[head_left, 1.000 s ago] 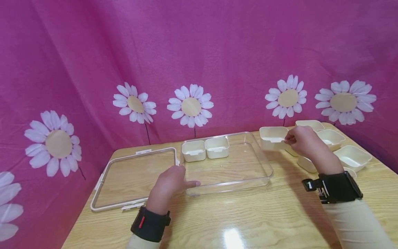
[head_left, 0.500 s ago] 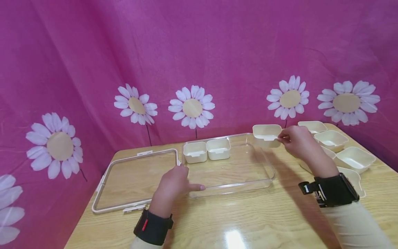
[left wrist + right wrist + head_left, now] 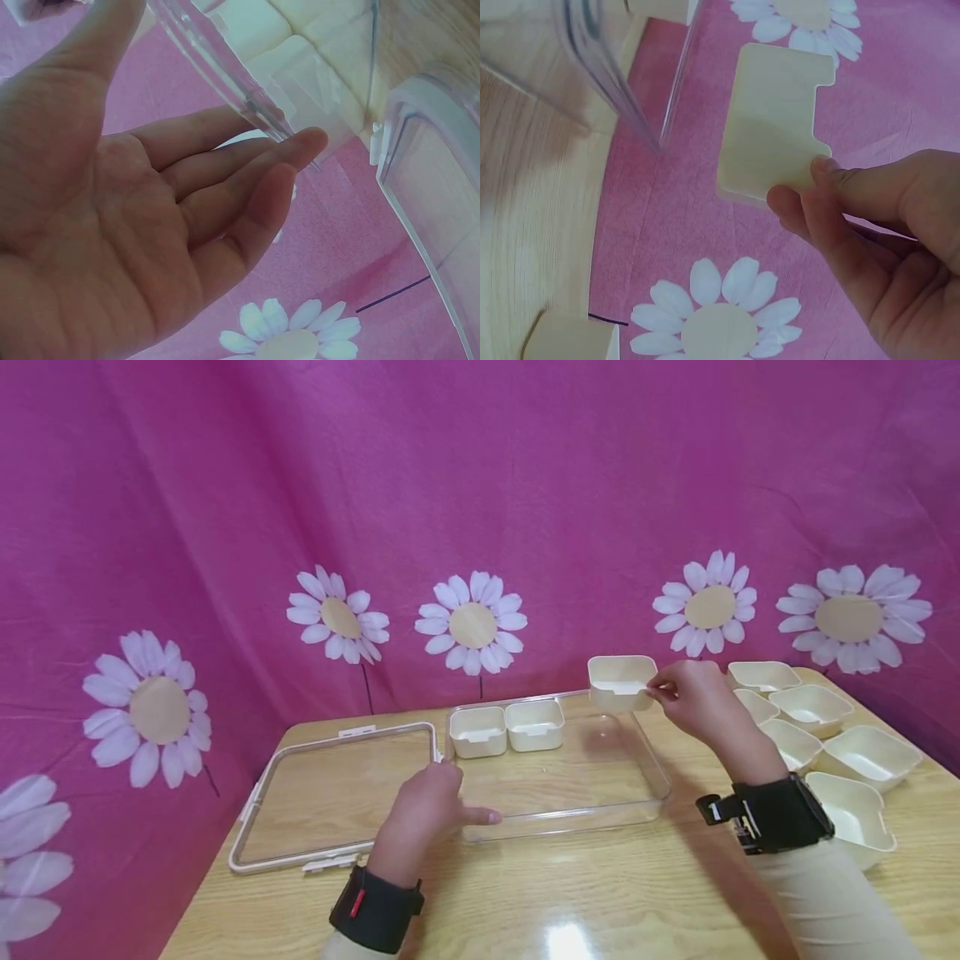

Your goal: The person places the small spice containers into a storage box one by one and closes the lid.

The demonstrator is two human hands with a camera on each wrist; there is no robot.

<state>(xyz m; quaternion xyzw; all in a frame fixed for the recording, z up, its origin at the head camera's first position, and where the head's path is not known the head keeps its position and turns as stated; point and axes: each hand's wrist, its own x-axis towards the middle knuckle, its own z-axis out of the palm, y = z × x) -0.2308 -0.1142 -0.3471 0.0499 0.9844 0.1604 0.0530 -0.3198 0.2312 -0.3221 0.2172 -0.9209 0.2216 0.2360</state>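
Observation:
My right hand pinches the near right corner of a cream rectangular bin between thumb and fingers. It holds the bin in the air over the far right corner of a clear plastic tray. In the right wrist view, the held bin shows a notch in its rim. Two cream bins sit side by side in the tray's far left corner. At the tray's near left corner, my left hand has its thumb along the front wall. Its fairly straight fingers touch the outer side.
Several more cream bins stand grouped on the right of the wooden table. A clear lid with a white frame and clips lies left of the tray. Behind the table hangs a pink cloth with daisies.
My right hand has lifted the bin away from the group on the right and carried it left over the tray's far right corner. The left hand stays at the tray's near left corner.

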